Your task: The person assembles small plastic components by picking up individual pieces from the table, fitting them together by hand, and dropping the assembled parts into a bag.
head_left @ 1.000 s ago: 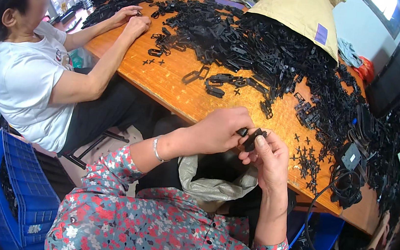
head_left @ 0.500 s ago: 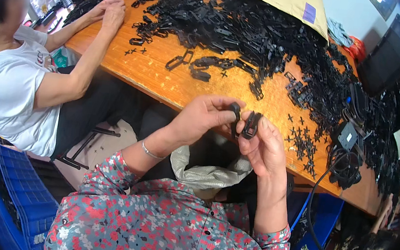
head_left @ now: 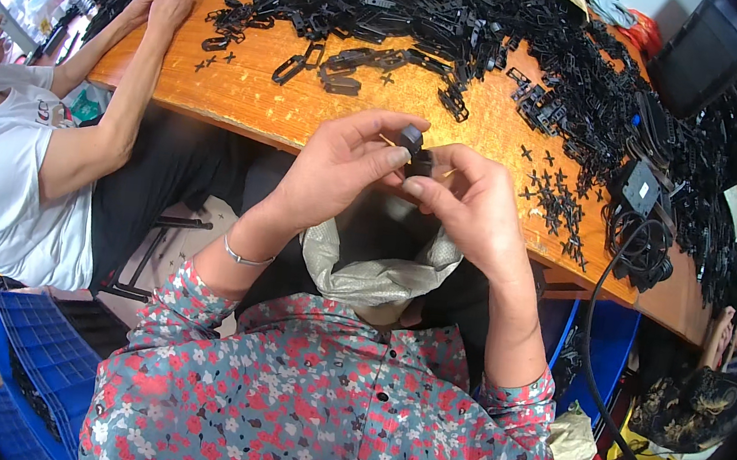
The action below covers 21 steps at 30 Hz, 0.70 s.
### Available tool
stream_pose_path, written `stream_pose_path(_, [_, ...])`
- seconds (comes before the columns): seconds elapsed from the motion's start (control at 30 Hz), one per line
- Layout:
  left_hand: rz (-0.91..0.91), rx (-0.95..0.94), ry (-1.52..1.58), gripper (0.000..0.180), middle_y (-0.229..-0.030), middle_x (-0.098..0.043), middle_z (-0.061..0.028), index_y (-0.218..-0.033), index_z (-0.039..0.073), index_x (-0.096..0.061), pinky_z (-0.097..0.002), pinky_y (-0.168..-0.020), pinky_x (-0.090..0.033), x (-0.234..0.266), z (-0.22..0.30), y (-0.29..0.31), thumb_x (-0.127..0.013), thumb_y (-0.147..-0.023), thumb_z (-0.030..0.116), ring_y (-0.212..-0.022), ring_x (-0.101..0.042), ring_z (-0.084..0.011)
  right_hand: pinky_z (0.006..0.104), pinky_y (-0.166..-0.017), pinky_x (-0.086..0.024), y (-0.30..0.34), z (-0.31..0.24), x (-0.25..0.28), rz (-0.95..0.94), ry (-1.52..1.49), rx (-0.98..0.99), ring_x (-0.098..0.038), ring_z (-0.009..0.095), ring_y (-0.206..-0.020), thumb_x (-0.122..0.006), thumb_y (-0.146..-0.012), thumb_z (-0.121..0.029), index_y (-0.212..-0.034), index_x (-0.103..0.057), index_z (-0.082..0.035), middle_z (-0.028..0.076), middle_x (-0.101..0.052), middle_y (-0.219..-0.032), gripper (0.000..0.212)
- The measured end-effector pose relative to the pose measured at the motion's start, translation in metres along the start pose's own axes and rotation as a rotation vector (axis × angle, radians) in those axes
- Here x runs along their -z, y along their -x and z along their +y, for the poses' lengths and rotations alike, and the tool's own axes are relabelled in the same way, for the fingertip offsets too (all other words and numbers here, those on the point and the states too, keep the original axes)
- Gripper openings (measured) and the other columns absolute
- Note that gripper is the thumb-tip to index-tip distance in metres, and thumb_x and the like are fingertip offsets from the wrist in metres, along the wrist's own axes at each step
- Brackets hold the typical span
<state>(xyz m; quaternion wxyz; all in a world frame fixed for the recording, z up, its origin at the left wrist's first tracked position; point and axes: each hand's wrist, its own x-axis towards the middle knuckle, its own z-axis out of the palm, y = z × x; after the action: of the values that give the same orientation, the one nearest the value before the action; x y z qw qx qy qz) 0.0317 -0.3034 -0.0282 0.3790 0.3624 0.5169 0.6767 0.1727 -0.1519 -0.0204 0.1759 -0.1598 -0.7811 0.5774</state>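
Note:
Just off the table's near edge, my two hands meet with small black plastic parts between their fingertips. My left hand (head_left: 339, 168) pinches one black plastic part (head_left: 410, 138) between thumb and fingers, its top tilted up. From the other side my right hand (head_left: 484, 211) grips a second black plastic part (head_left: 419, 165), mostly covered by my fingers. The two parts touch or nearly touch; whether they are joined I cannot tell. Below the hands, a pale woven sack (head_left: 353, 281) lies open over my lap.
A large heap of black plastic parts (head_left: 367, 3) covers the far side of the wooden table (head_left: 245, 116). Small black cross-shaped pieces (head_left: 562, 202) lie at right, near a cable-wrapped black device (head_left: 639, 188). Blue crates (head_left: 45, 357) stand lower left. A co-worker (head_left: 21, 163) sits at left.
My hands have come together, bringing the two black parts against or close to each other. The whole view has shifted, with the table now higher in it.

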Motion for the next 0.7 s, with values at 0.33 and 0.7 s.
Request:
stream_pose_path(0.33, [0.021, -0.137, -0.107, 0.045, -0.111, -0.063, -0.0035, -0.143, 0.0, -0.054, -0.0235, -0.093, -0.051, -0.015, -0.003, 0.008, -0.063, -0.099, 0.002, -0.103, -0.061, -0.0077, 0.043, -0.061, -0.051, 0.005, -0.014, -0.014, 0.175, 0.516, 0.187, -0.066, 0.037, -0.069, -0.085, -0.076, -0.016, -0.084, -0.065, 0.0, 0.017, -0.065, -0.076, 0.027])
stream_pose_path(0.7, [0.056, -0.013, -0.377, 0.041, -0.11, -0.064, -0.0053, -0.136, -0.002, -0.055, -0.023, -0.09, -0.052, -0.018, -0.009, 0.0, -0.064, -0.095, -0.003, -0.1, -0.062, -0.0082, 0.0465, -0.066, -0.055, 0.01, 0.006, -0.03, 0.308, 0.574, 0.239, -0.069, 0.039, -0.079, -0.081, -0.079, -0.013, -0.107, -0.059, -0.003, 0.018, -0.068, -0.09, 0.037])
